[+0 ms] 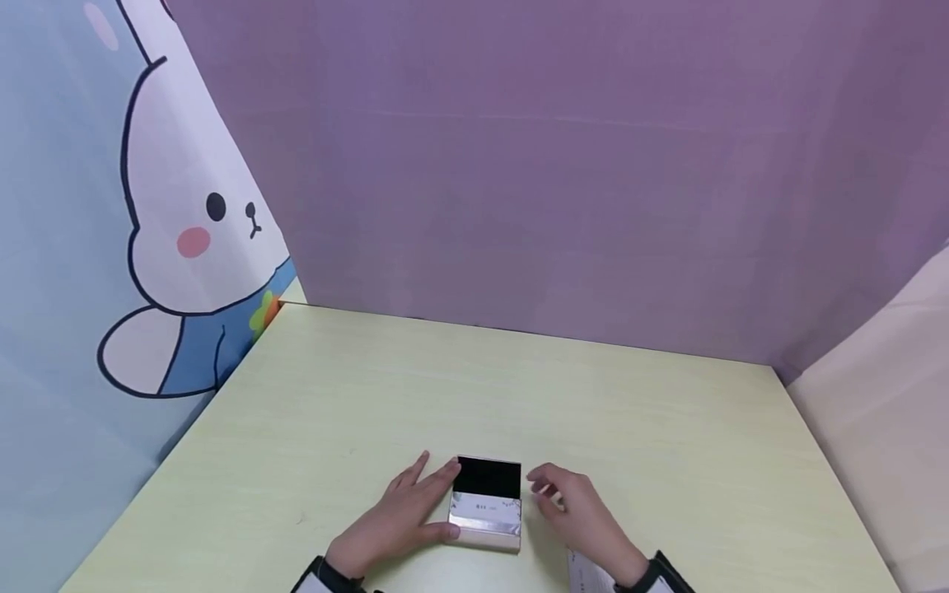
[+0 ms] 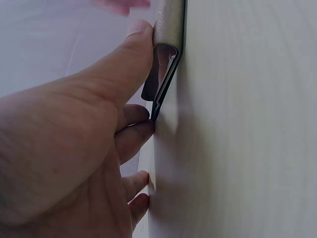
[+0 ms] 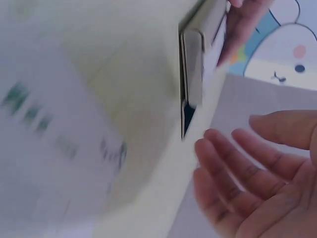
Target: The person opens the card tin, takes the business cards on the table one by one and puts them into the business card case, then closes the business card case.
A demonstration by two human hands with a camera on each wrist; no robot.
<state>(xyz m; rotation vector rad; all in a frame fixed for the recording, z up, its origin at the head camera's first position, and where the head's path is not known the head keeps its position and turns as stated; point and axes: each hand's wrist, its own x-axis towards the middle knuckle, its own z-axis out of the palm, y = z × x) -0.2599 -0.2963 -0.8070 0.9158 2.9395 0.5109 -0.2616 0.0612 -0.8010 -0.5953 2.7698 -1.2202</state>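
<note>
A small flat case with a cream, leathery edge lies on the table. Its upper part is a black panel. Below that sits a white printed card, seemingly under a shiny cover. My left hand touches the case along its left side, fingers spread. The left thumb rests at the cream edge, with two fingertips by the dark edge in the left wrist view. Just right of the case, my right hand hovers with loosely bent fingers, holding nothing.
A white sheet with print lies partly beneath my right forearm; green marks show on it in the right wrist view. The pale table ends at a purple curtain. A cartoon-printed cloth hangs on the left.
</note>
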